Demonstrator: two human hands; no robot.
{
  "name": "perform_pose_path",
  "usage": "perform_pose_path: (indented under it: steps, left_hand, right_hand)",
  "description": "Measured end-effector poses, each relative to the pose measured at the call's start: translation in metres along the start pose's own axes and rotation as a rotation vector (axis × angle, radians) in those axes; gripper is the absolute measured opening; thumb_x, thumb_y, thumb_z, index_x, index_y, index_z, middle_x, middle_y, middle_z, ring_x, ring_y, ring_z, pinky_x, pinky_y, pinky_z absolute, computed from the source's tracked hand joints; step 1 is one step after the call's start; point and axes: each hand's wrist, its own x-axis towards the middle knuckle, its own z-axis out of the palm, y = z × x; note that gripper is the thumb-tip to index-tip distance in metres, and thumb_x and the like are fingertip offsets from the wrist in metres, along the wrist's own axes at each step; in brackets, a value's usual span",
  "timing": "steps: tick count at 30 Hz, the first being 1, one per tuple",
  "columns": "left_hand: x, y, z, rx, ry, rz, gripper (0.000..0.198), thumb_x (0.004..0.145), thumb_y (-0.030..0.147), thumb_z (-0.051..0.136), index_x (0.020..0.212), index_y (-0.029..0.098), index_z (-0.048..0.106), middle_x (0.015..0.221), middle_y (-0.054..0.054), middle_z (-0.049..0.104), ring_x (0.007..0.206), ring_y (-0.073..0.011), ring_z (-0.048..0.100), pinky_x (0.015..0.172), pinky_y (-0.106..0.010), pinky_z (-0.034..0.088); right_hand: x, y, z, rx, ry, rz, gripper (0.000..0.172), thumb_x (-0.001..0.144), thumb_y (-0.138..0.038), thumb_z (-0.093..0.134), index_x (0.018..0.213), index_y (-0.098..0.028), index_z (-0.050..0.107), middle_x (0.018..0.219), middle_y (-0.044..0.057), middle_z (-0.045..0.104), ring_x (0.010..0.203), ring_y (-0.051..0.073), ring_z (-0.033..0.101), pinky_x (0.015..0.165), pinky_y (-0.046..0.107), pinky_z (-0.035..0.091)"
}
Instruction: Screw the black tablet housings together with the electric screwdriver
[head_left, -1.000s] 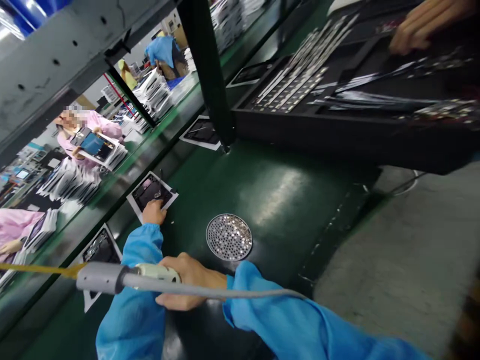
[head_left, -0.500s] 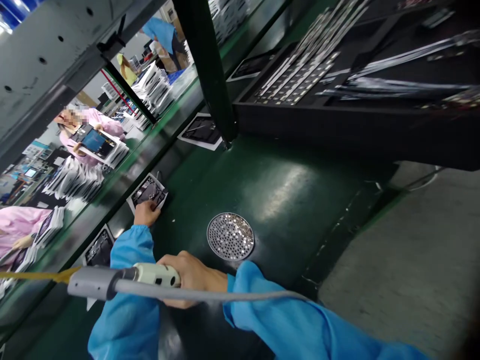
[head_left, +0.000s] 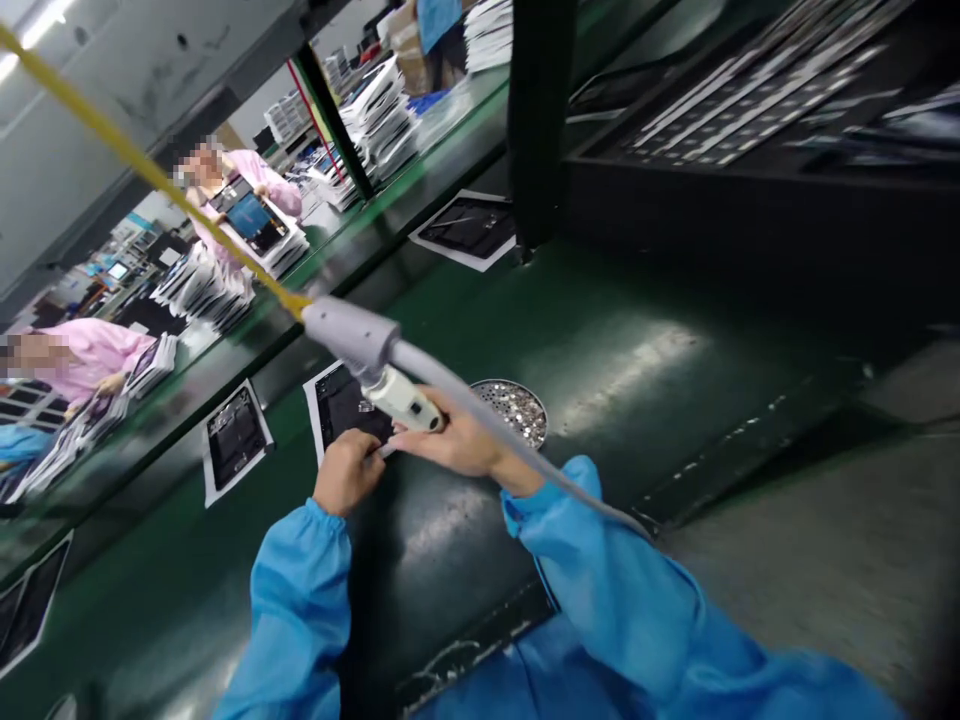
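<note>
My right hand (head_left: 457, 442) is closed round a pale electric screwdriver (head_left: 401, 398) that hangs from a grey cable (head_left: 510, 432) and a yellow cord (head_left: 142, 165). Its tip points down at a dark device panel on a white tray (head_left: 339, 405). My left hand (head_left: 346, 472) rests on the near edge of that tray with its fingers curled, right beside the screwdriver's tip. A round metal dish of small screws (head_left: 517, 408) stands just behind my right hand on the green bench (head_left: 615, 330). Both my arms are in blue sleeves.
More trays with dark panels, one tray (head_left: 234, 440) to the left and another tray (head_left: 469, 228) at the back, lie along the belt. A black post (head_left: 536, 120) rises from the bench. A black rack of parts (head_left: 750, 110) fills the upper right. People in pink (head_left: 247, 190) work across the line.
The tray has come nearer along the belt. My right hand has swung the screwdriver up and over it. My left hand stayed on the tray.
</note>
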Motion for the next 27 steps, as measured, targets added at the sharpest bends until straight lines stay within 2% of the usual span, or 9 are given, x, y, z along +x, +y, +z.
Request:
perform_pose_path:
  steps: [4, 6, 9, 12, 15, 21, 24, 27]
  left_hand:
    - [-0.037, 0.033, 0.02, 0.02, -0.028, 0.017, 0.019, 0.076, 0.009, 0.053, 0.087, 0.017, 0.067, 0.083, -0.007, 0.065, 0.083, -0.0195, 0.061, 0.074, -0.028, 0.05]
    - [-0.05, 0.049, 0.03, 0.035, -0.058, 0.004, 0.017, 0.078, 0.011, 0.053, 0.086, 0.016, 0.067, 0.084, -0.008, 0.064, 0.083, -0.0204, 0.061, 0.072, -0.029, 0.05]
    - [-0.06, 0.063, 0.036, -0.028, -0.07, -0.005, 0.016, 0.085, 0.018, 0.052, 0.087, 0.018, 0.068, 0.085, -0.008, 0.065, 0.083, -0.0202, 0.061, 0.072, -0.03, 0.05]
    - [-0.064, 0.061, 0.034, -0.166, -0.064, -0.01, 0.021, 0.092, 0.027, 0.05, 0.094, 0.019, 0.069, 0.089, -0.007, 0.067, 0.087, -0.0193, 0.062, 0.078, -0.03, 0.05]
    - [-0.066, 0.053, 0.033, -0.228, -0.112, -0.028, 0.018, 0.092, 0.024, 0.052, 0.091, 0.02, 0.069, 0.09, -0.006, 0.067, 0.087, -0.0189, 0.062, 0.08, -0.029, 0.05]
    - [-0.069, 0.053, 0.036, -0.321, -0.135, -0.044, 0.019, 0.09, 0.021, 0.051, 0.091, 0.02, 0.07, 0.09, -0.006, 0.068, 0.085, -0.0187, 0.064, 0.079, -0.029, 0.05]
    - [-0.058, 0.046, 0.031, -0.416, -0.184, -0.032, 0.019, 0.09, 0.023, 0.053, 0.092, 0.02, 0.071, 0.09, -0.005, 0.071, 0.084, -0.0177, 0.066, 0.08, -0.028, 0.051]
    - [-0.035, 0.031, 0.026, -0.387, -0.104, -0.034, 0.02, 0.089, 0.02, 0.053, 0.098, 0.02, 0.072, 0.097, -0.005, 0.072, 0.092, -0.0188, 0.066, 0.087, -0.03, 0.05]
  right_hand:
    - [0.002, -0.008, -0.014, -0.01, 0.021, 0.146, 0.019, 0.067, -0.028, 0.07, 0.077, -0.014, 0.062, 0.056, -0.004, 0.056, 0.049, 0.009, 0.051, 0.046, 0.021, 0.04]
    - [0.003, -0.007, -0.02, -0.037, 0.061, 0.151, 0.025, 0.066, -0.031, 0.074, 0.08, -0.015, 0.062, 0.054, -0.005, 0.053, 0.047, 0.008, 0.049, 0.044, 0.021, 0.039]
    - [0.003, -0.001, -0.029, -0.092, 0.145, 0.109, 0.031, 0.06, -0.037, 0.08, 0.072, -0.015, 0.062, 0.055, -0.004, 0.052, 0.049, 0.009, 0.048, 0.043, 0.022, 0.038]
    - [0.002, 0.007, -0.037, -0.081, 0.261, 0.101, 0.029, 0.061, -0.038, 0.079, 0.07, -0.016, 0.062, 0.05, -0.004, 0.051, 0.044, 0.009, 0.048, 0.042, 0.025, 0.039]
    - [0.002, 0.014, -0.039, -0.016, 0.352, 0.091, 0.022, 0.064, -0.033, 0.075, 0.074, -0.018, 0.061, 0.045, -0.006, 0.051, 0.039, 0.01, 0.048, 0.042, 0.027, 0.042]
    - [0.008, 0.021, -0.031, -0.033, 0.379, 0.081, 0.024, 0.064, -0.027, 0.071, 0.086, -0.018, 0.064, 0.045, -0.008, 0.054, 0.039, 0.01, 0.049, 0.045, 0.028, 0.044]
    - [0.011, 0.023, -0.027, -0.031, 0.373, 0.086, 0.026, 0.063, -0.026, 0.07, 0.087, -0.017, 0.064, 0.045, -0.008, 0.054, 0.039, 0.01, 0.049, 0.045, 0.028, 0.045]
    - [0.012, 0.026, -0.026, -0.041, 0.376, 0.093, 0.026, 0.062, -0.025, 0.07, 0.085, -0.015, 0.064, 0.045, -0.007, 0.054, 0.039, 0.01, 0.049, 0.045, 0.027, 0.044]
